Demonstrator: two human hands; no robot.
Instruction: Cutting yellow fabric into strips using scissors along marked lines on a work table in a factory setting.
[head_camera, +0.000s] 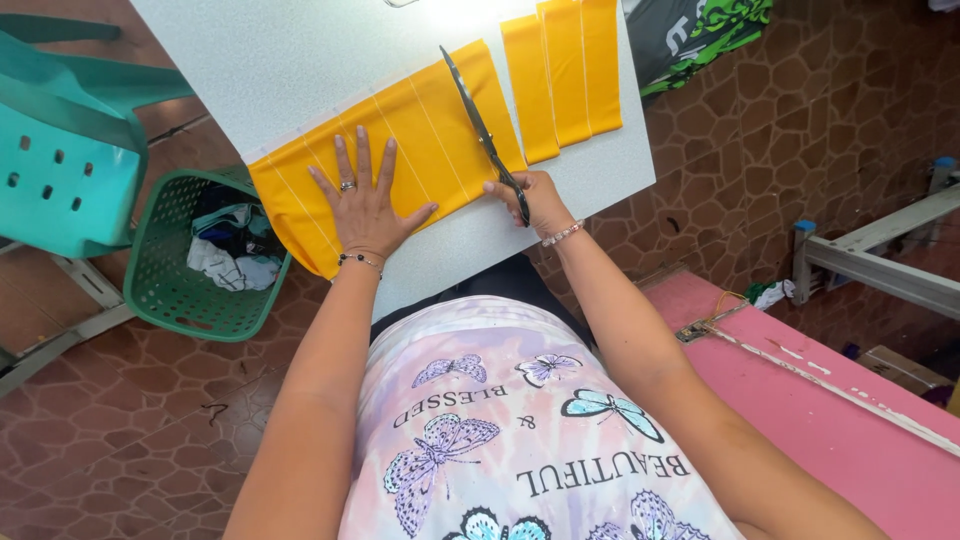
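Observation:
A yellow cloth (420, 140) marked with pale lines lies across the white table (290, 60). My left hand (364, 200) presses flat on it, fingers spread, with a ring and a bracelet. My right hand (535, 200) grips black-handled scissors (480, 125), whose long blades lie across the cloth near its right end, pointing away from me. Three cut yellow strips (565, 75) lie side by side further right on the table.
A green plastic basket (170, 280) with cloth scraps stands on the brown tiled floor at the left, beside a teal plastic chair (60, 150). A pink bench (850, 420) is at my right. Dark printed fabric (700, 35) lies beyond the table's far right corner.

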